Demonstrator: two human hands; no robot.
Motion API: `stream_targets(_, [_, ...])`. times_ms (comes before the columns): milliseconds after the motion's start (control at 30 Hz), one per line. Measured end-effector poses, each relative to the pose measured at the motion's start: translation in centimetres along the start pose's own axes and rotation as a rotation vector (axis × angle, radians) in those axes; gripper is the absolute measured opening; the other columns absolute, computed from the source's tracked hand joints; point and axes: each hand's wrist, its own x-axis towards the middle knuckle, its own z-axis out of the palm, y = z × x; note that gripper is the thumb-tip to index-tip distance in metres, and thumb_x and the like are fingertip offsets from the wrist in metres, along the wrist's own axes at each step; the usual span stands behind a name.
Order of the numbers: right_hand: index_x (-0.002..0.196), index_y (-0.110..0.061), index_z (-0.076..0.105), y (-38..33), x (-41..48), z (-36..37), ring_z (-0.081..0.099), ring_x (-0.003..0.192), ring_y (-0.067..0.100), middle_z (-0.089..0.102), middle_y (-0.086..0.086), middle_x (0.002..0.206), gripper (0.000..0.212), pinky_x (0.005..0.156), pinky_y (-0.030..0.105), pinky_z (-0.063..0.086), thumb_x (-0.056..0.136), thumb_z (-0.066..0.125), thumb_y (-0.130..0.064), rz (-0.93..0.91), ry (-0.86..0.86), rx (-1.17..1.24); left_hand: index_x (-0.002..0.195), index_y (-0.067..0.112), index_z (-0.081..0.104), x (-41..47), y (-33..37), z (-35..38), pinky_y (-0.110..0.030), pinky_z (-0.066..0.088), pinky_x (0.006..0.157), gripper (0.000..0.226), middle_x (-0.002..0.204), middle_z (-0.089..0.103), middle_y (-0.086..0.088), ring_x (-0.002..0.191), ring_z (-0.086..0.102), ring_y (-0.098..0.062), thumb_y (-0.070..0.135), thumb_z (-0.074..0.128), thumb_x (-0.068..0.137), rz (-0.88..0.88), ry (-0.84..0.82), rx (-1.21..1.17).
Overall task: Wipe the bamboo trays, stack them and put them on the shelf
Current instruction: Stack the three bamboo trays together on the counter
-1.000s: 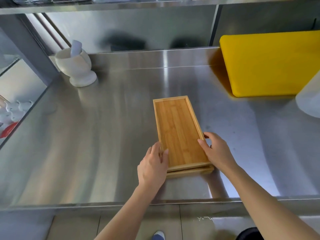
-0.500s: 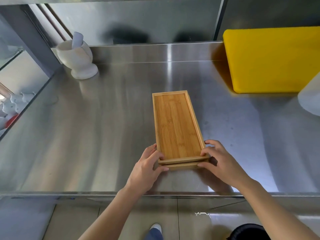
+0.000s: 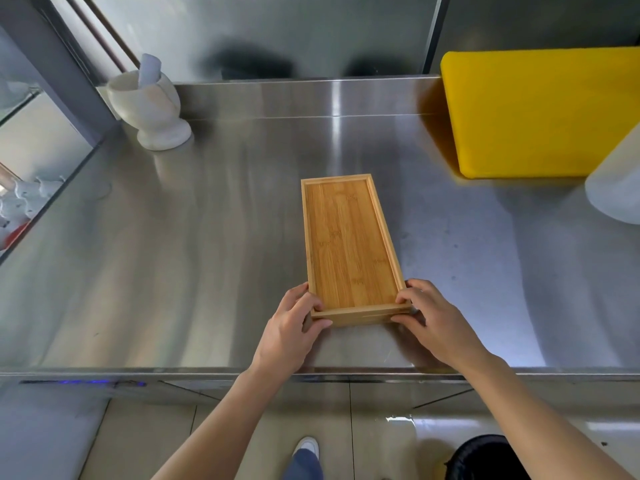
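Two long bamboo trays [image 3: 349,240] lie stacked one on the other on the steel counter [image 3: 207,254], lengthwise away from me. Only the near end wall of the lower tray shows under the upper one. My left hand [image 3: 291,332] grips the near left corner of the stack, thumb on the rim and fingers at the end wall. My right hand [image 3: 433,320] grips the near right corner the same way. No cloth is in view.
A white stone mortar with a pestle [image 3: 149,105] stands at the back left. A yellow cutting board [image 3: 540,112] lies at the back right, with a white plastic container [image 3: 616,181] at the right edge. The counter's front edge [image 3: 173,370] runs below my wrists.
My hands slid from the long sides of the stack to its two near corners. The trays now sit flush at the near end. My view tilted down a little.
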Motion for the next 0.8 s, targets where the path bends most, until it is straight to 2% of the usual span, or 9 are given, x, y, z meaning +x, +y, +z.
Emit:
stream_targets(100, [0.105, -0.009, 0.058, -0.2, -0.1, 0.1, 0.058, 0.080, 0.019, 0.051, 0.009, 0.129, 0.022, 0.070, 0.012, 0.040, 0.086, 0.061, -0.021, 0.004, 0.019, 0.000, 0.084, 0.027, 0.048, 0.0, -0.2, 0.3, -0.033, 0.051, 0.075, 0.025, 0.123, 0.052, -0.003, 0.081, 0.054, -0.018, 0.016, 0.070, 0.079, 0.010, 0.005, -0.016])
stream_targets(167, [0.105, -0.009, 0.058, -0.3, -0.1, 0.2, 0.059, 0.086, 0.021, 0.051, 0.007, 0.128, 0.023, 0.074, 0.018, 0.044, 0.086, 0.061, -0.022, 0.018, 0.034, 0.015, 0.085, 0.028, 0.047, -0.1, -0.2, 0.2, -0.039, 0.054, 0.078, 0.026, 0.120, 0.050, 0.003, 0.085, 0.055, -0.019, 0.015, 0.069, 0.079, -0.017, 0.006, -0.052])
stream_targets(267, [0.119, -0.016, 0.049, -0.8, -0.3, 0.1, 0.051, 0.093, 0.010, 0.046, -0.007, 0.122, 0.042, 0.078, 0.012, 0.041, 0.082, 0.065, -0.029, 0.106, 0.016, 0.192, 0.108, 0.023, 0.050, -0.5, 0.5, 0.2, -0.040, 0.051, 0.094, 0.037, 0.126, 0.047, 0.004, 0.108, 0.055, -0.017, 0.020, 0.071, 0.077, -0.067, -0.006, -0.202])
stream_targets(367, [0.133, -0.021, 0.037, -1.4, -0.1, -0.4, 0.048, 0.112, 0.012, 0.043, -0.013, 0.121, 0.059, 0.094, 0.027, 0.041, 0.082, 0.060, -0.041, 0.314, 0.052, 0.589, 0.130, 0.021, 0.034, 0.1, 1.2, -0.1, -0.036, 0.037, 0.107, 0.067, 0.131, 0.041, 0.009, 0.124, 0.041, -0.011, 0.044, 0.067, 0.076, -0.354, -0.024, -0.524])
stream_targets(467, [0.133, -0.020, 0.042, -0.7, 0.8, -0.4, 0.047, 0.124, 0.019, 0.050, -0.006, 0.131, 0.076, 0.107, 0.038, 0.037, 0.075, 0.049, -0.068, 0.530, 0.066, 0.839, 0.133, 0.018, 0.041, 2.2, 0.8, -0.7, -0.045, 0.031, 0.112, 0.091, 0.137, 0.049, -0.001, 0.127, 0.045, -0.021, 0.078, 0.050, 0.064, -0.750, -0.076, -0.814])
stream_targets(567, [0.131, -0.022, 0.046, -0.4, 1.5, -0.2, 0.044, 0.129, 0.020, 0.051, 0.000, 0.137, 0.109, 0.111, 0.046, 0.034, 0.046, 0.049, -0.090, 0.566, -0.019, 0.959, 0.126, 0.022, 0.051, 3.1, 1.6, -1.2, -0.043, 0.025, 0.115, 0.073, 0.137, 0.053, 0.000, 0.128, 0.044, -0.018, 0.074, 0.037, 0.076, -0.771, -0.237, -0.828])
stream_targets(633, [0.136, -0.021, 0.041, -0.8, 1.6, -0.1, 0.040, 0.132, 0.020, 0.045, 0.000, 0.143, 0.120, 0.113, 0.047, 0.029, 0.039, 0.050, -0.092, 0.570, -0.091, 0.995, 0.136, 0.019, 0.038, 3.4, 2.4, -0.9, -0.047, 0.019, 0.116, 0.086, 0.148, 0.039, 0.001, 0.136, 0.033, -0.020, 0.077, 0.037, 0.073, -0.768, -0.323, -0.734])
stream_targets(700, [0.138, -0.020, 0.037, -1.3, 1.7, 0.0, 0.036, 0.134, 0.020, 0.041, -0.001, 0.146, 0.127, 0.114, 0.048, 0.027, 0.036, 0.051, -0.093, 0.574, -0.122, 1.017, 0.143, 0.017, 0.026, 3.7, 3.0, -0.9, -0.049, 0.016, 0.117, 0.085, 0.153, 0.028, 0.000, 0.141, 0.024, -0.023, 0.071, 0.038, 0.078, -0.817, -0.322, -0.686])
stream_targets(800, [0.139, -0.021, 0.037, -1.9, 1.9, -0.3, 0.036, 0.135, 0.022, 0.040, -0.001, 0.147, 0.132, 0.114, 0.047, 0.027, 0.029, 0.052, -0.093, 0.591, -0.106, 1.058, 0.140, 0.015, 0.033, 4.5, 3.2, -1.3, -0.053, 0.025, 0.113, 0.073, 0.148, 0.037, -0.006, 0.135, 0.034, -0.029, 0.058, 0.046, 0.081, -0.901, -0.228, -0.810])
